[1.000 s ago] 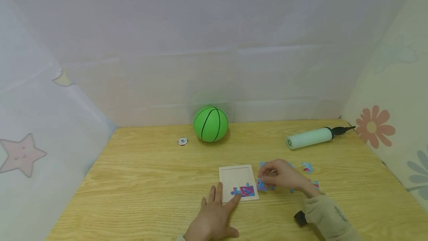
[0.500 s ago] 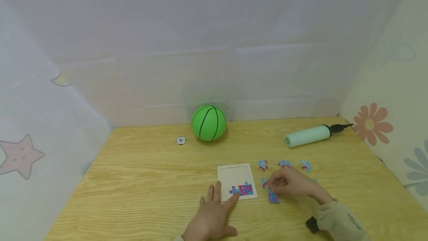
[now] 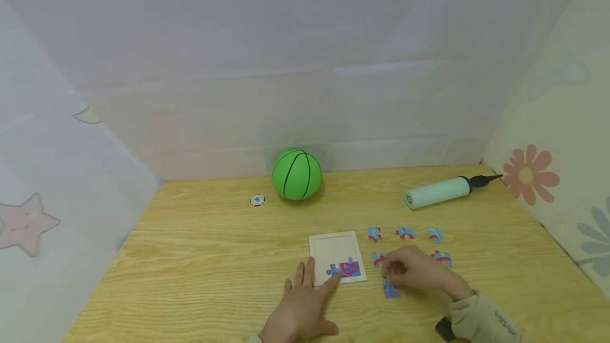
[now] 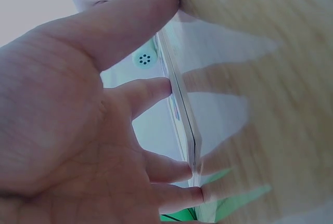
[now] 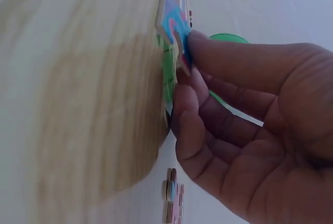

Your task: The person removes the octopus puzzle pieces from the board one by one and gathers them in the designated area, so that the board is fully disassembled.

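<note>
My left hand [image 3: 301, 306] lies with fingers spread at the near left corner of a pale wooden puzzle tray [image 3: 333, 247]. One of its fingers touches the joined blue, pink and purple pieces [image 3: 351, 268] set along the tray's near side. To the right of the tray, my right hand [image 3: 416, 270] pinches a jigsaw puzzle piece [image 3: 392, 290] between thumb and fingers. In the right wrist view this piece [image 5: 176, 24] is tilted, its pale wooden edge showing. The left wrist view shows the left fingertips [image 4: 161, 86] right at the tray's side.
Several loose pieces lie right of the tray, among them a corner one [image 3: 434, 234] and one beside the right wrist [image 3: 442, 258]. Farther back are a green ball [image 3: 297, 174], a poker chip [image 3: 257, 200] and a pale green hand pump [image 3: 438, 192]. Curtain-like walls enclose the table [image 3: 205, 258].
My right hand has moved right and nearer, carrying the puzzle piece away from the tray's right edge. The left hand stays in place on the tray.
</note>
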`<control>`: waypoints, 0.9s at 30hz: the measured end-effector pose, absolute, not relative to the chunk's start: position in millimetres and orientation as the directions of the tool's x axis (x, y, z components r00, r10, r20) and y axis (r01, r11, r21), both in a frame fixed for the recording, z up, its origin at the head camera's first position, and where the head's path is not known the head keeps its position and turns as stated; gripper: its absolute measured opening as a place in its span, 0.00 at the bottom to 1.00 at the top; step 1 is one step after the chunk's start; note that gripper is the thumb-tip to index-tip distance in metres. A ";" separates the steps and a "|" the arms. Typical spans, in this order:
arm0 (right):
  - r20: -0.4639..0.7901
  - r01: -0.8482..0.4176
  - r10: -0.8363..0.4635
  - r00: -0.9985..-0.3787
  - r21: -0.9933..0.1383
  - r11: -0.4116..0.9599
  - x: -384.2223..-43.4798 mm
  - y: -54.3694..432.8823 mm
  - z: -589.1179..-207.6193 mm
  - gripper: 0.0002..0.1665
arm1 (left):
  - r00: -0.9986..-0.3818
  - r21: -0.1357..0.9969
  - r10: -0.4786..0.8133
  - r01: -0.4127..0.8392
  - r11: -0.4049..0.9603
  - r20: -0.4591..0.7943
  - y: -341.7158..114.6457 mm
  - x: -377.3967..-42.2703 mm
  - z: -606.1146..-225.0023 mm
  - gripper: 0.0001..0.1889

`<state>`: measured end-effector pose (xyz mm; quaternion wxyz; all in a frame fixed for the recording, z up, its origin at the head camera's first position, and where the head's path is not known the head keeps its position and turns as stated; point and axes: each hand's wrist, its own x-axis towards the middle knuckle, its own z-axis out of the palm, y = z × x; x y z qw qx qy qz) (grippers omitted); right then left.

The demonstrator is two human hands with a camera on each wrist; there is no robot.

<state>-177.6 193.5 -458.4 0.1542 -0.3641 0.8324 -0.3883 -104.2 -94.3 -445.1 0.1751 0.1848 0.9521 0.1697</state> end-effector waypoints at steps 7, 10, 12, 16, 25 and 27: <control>0.022 -0.495 -0.727 -0.686 -0.747 0.444 -173.8 188.5 -452.8 0.05 | -0.876 0.420 0.411 0.283 0.863 -0.254 -94.9 -103.1 -441.9 0.47; 0.008 -0.482 -0.715 -0.699 -0.744 0.463 -174.2 188.5 -453.6 0.04 | -0.877 0.423 0.410 0.282 0.861 -0.251 -94.8 -102.9 -440.7 0.47; 0.007 -0.480 -0.709 -0.705 -0.741 0.469 -174.2 188.3 -454.4 0.04 | -0.877 0.424 0.411 0.282 0.860 -0.250 -94.9 -102.7 -440.3 0.47; 0.029 -0.491 -0.693 -0.720 -0.727 0.480 -175.4 187.5 -455.2 0.05 | -0.882 0.430 0.412 0.289 0.856 -0.227 -93.5 -103.4 -439.1 0.47; 0.087 -0.529 -0.683 -0.725 -0.706 0.471 -178.9 170.1 -444.3 0.06 | -0.867 0.409 0.447 0.333 0.849 -0.222 -74.8 -108.0 -439.4 0.42; 0.086 -0.537 -0.690 -0.719 -0.698 0.473 -179.6 164.3 -440.9 0.05 | -0.867 0.394 0.434 0.320 0.862 -0.246 -72.8 -108.9 -440.3 0.41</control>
